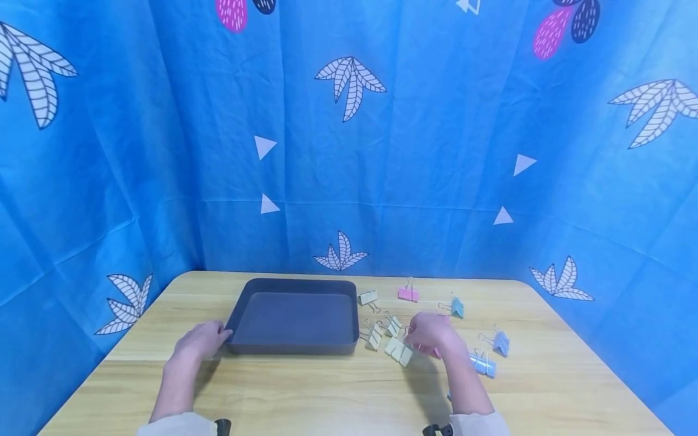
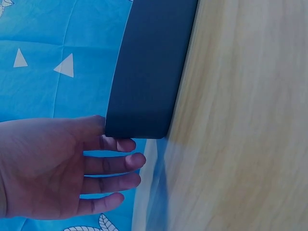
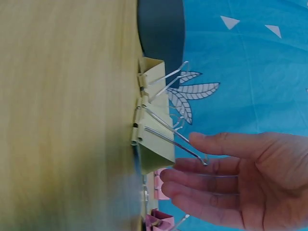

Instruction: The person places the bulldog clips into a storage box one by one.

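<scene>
At the left end of the dark grey tray (image 1: 291, 349), my left hand (image 1: 203, 341) holds the rim between thumb and index finger. The left wrist view shows its other fingers loosely extended below the tray's corner (image 2: 139, 122). My right hand (image 1: 434, 333) is over the scattered binder clips, at a pale yellow binder clip (image 1: 399, 351). In the right wrist view, the thumb and index finger of this hand (image 3: 226, 178) pinch the wire handle of that yellow clip (image 3: 156, 144), which sits on the table. Pink binder clips lie partly hidden beneath the right hand.
More yellow clips (image 1: 374, 336) lie between the tray and right hand. A pink clip (image 1: 408, 294) and a teal clip (image 1: 457, 307) lie farther back. Blue clips (image 1: 483, 365) are beside the right forearm. A blue patterned curtain (image 1: 338, 181) surrounds the wooden table (image 1: 305, 393).
</scene>
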Demonstrator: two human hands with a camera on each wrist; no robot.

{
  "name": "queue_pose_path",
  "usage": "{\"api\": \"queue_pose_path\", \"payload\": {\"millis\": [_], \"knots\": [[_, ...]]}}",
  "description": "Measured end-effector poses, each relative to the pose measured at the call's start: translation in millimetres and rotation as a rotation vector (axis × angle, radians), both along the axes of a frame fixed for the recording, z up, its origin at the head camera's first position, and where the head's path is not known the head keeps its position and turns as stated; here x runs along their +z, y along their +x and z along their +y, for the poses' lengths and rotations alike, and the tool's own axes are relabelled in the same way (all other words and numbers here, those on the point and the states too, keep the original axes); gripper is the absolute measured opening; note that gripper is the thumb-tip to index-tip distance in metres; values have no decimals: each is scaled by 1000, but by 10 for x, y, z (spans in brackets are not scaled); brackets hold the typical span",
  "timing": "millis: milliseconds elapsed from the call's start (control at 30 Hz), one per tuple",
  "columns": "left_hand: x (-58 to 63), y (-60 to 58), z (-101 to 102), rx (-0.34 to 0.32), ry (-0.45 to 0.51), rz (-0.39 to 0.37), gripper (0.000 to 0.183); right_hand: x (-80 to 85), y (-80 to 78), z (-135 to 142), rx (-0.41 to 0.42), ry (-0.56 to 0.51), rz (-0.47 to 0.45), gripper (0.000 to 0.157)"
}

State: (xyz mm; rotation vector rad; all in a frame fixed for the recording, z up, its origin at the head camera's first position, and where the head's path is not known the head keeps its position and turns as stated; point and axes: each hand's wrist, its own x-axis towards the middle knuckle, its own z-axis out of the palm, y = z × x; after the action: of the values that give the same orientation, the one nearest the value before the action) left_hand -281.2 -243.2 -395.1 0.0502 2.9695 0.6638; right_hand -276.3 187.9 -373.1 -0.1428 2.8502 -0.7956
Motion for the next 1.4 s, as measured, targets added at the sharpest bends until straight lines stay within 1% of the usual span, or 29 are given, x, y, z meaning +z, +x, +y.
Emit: {"api": "queue_pose_path", "payload": {"millis": [200,400,500,633,733,900,1000,1167,1300,1400], "knots": [[14,12,0,7,2,0,32,-66,-20,-27,10,-52,-29,21],[25,-17,-10,8,-16,-11,35,-100,-40,-38,36,-65,-42,27],[29,-29,-19,9,-15,-5,35,-98,-45,-51,50,-41,-34,28],[17,-44,-39,5,-20,10,38,-101,-58,-75,49,-54,-36,28],[-1,-63,-67,1,-27,18,41,-106,-77,-95,39,-75,-47,24],[0,-98,-119,-24,-32,34,42,-126,-118,-104,33,-89,-50,10],[25,-116,-134,-39,-25,43,43,-132,-132,-96,36,-101,-44,9],[37,-165,-141,-61,6,60,34,-119,-118,-72,34,-139,-48,13],[-27,-186,-145,-88,27,66,21,-120,-76,-53,51,-130,-49,13],[-81,-190,-143,-106,19,80,18,-130,-47,-43,72,-117,-47,13]]}}
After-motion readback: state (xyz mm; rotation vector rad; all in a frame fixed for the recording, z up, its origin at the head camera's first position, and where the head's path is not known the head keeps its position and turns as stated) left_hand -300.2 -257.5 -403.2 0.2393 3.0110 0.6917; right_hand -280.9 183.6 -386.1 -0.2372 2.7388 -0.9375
